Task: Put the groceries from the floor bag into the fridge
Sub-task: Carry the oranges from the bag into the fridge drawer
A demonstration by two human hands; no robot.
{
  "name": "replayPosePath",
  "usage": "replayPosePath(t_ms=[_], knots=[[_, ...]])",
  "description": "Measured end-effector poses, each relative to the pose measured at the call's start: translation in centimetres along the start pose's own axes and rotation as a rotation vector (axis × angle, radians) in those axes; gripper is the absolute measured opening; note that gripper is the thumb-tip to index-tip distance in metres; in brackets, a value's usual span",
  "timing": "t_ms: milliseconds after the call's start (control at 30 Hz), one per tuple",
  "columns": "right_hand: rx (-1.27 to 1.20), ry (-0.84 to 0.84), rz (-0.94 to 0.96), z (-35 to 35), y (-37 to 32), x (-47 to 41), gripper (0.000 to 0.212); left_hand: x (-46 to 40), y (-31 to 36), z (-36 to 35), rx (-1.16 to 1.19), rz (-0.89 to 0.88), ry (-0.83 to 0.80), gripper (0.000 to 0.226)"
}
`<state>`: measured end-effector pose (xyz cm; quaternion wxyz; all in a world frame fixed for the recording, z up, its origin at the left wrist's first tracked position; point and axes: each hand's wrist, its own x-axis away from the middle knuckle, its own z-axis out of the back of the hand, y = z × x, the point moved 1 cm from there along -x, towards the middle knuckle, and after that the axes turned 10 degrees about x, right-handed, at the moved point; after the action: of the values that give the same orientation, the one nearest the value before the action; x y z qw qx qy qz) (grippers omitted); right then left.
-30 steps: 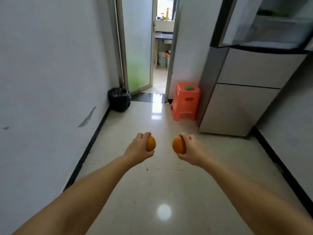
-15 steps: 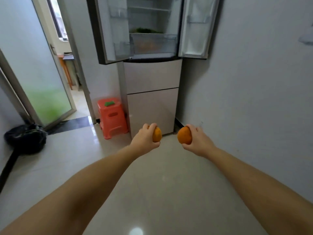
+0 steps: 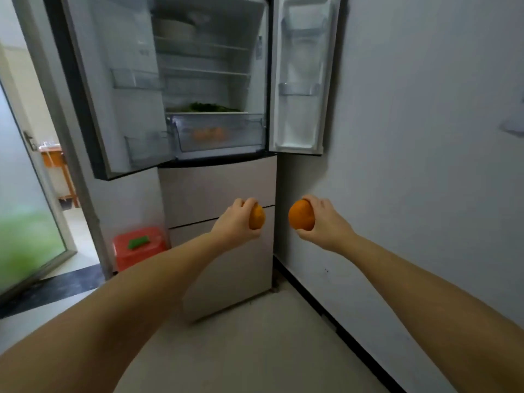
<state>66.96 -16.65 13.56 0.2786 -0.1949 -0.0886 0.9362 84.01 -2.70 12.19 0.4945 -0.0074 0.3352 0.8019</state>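
Both arms extended forward at about the height of the fridge's lower drawers. Left hand (image 3: 236, 219) wrapped around an orange (image 3: 257, 217), fingers over the top, fruit showing on the inner side. Right hand (image 3: 323, 222) closed on a second orange (image 3: 301, 215), most of its face exposed toward the left hand. The two fruits near each other, not touching.

Fridge (image 3: 218, 191) ahead, both upper doors swung wide. Left door (image 3: 113, 89) carries clear bins; right door (image 3: 300, 75) has white shelves. Inside: a pale dish on the upper shelf, leafy greens (image 3: 211, 107) on the shelf just above the clear crisper drawer (image 3: 219, 131). Blurred orange shapes (image 3: 208, 133) show through the drawer front. Two drawer fronts below are closed.

Red plastic stool (image 3: 139, 246) stands at the fridge's lower left, a green item (image 3: 138, 241) on its top. Glass door at the left edge; grey wall to the right.
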Motion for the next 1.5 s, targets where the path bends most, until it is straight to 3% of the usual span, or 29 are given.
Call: replayPosePath(t_ms=[167,567,900,1100,1300,1500], knots=[[-0.013,0.056,-0.012,-0.5,3.4,-9.7,0.076,-10.3,-1.1,-1.2,0.056,-0.021,0.057,0.065],[-0.088,0.077,0.222,-4.1,9.4,-40.2,0.079,-36.2,-7.5,-2.2,0.031,0.021,0.223,0.065],[-0.277,0.114,0.493,-6.2,2.5,-63.2,0.074,-50.4,-15.3,7.6,-0.120,0.040,0.454,0.072],[-0.318,0.238,0.614,-6.3,-3.6,-74.4,0.074,-59.6,-20.4,16.5,-0.257,-0.019,0.567,0.071],[-0.187,0.145,0.745,-7.3,-9.2,-84.7,0.075,-68.0,-26.7,21.4,-0.417,0.066,0.397,0.068],[0.376,-0.299,0.905,-12.7,-14.7,-92.4,0.075,-72.9,-34.9,21.6,-0.736,0.254,0.025,0.066]])
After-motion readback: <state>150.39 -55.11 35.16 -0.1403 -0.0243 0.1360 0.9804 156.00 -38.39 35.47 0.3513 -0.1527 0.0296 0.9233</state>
